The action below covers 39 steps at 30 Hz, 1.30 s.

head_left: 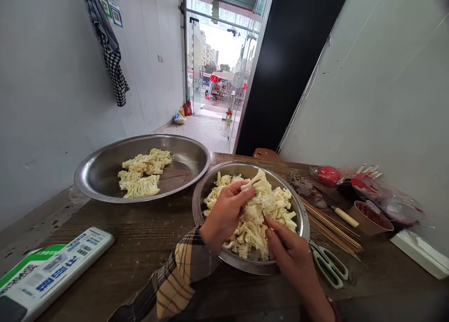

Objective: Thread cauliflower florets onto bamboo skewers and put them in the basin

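Observation:
Over the right metal basin (304, 214), my left hand (226, 213) is closed around pale cauliflower florets (261, 198), their stems pointing up. My right hand (293, 254) pinches a thin stick (264, 214), apparently a skewer, at the lower side of these florets; most of it is hidden by the fingers. Loose cauliflower pieces (250, 240) fill the basin under both hands. In the wider metal basin (189, 156) at the left lie cauliflower florets (142, 186) threaded on thin skewers. A bundle of bamboo skewers (329, 226) lies on the table right of my right hand.
Scissors (329, 266) with pale handles lie beside the right basin. Beyond them are a wooden-handled knife (345, 216), a paper tub (372, 219) of red contents and plastic-wrapped items (329, 174). A white-and-green box (66, 270) occupies the table's left front. A glass door (242, 88) stands ahead.

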{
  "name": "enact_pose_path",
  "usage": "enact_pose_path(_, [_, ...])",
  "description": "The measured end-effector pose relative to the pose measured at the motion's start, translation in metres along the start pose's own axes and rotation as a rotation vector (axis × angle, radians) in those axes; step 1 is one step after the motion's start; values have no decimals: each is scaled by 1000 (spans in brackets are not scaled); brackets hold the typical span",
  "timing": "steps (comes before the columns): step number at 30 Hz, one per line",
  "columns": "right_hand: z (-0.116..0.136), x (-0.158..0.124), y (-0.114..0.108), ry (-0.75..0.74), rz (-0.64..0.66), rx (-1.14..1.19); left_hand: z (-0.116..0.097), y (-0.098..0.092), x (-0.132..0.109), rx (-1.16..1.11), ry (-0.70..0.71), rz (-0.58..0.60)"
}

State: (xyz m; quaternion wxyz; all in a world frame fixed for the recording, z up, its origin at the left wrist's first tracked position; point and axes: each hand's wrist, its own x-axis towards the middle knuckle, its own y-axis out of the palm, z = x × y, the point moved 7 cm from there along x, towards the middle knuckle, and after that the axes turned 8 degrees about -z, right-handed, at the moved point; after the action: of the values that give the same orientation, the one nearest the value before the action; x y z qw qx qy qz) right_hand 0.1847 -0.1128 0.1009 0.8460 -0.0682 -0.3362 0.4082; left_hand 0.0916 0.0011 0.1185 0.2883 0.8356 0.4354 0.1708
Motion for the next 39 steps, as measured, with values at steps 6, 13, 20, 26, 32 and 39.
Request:
enact_pose_path(6, [-11, -3, 1, 77, -17, 79, 1, 2, 0, 70, -8, 2])
enact_pose_path(13, [-13, -4, -4, 77, -54, 95, 4, 13, -5, 160, -37, 117])
enact_pose_path(20, [-16, -5, -7, 97, -33, 112, 9, 10, -5, 206, -107, 205])
enact_pose_path(26, [-4, -3, -11, -15, -24, 50, 10, 12, -7, 187, -145, 242])
enact_pose_path(32, [14, -5, -19, -233, -69, -29, 11, 8, -4, 150, -106, 161])
enact_pose_path(39, [14, -19, -29, -337, -93, -116, 20, 14, -8, 147, -123, 119])
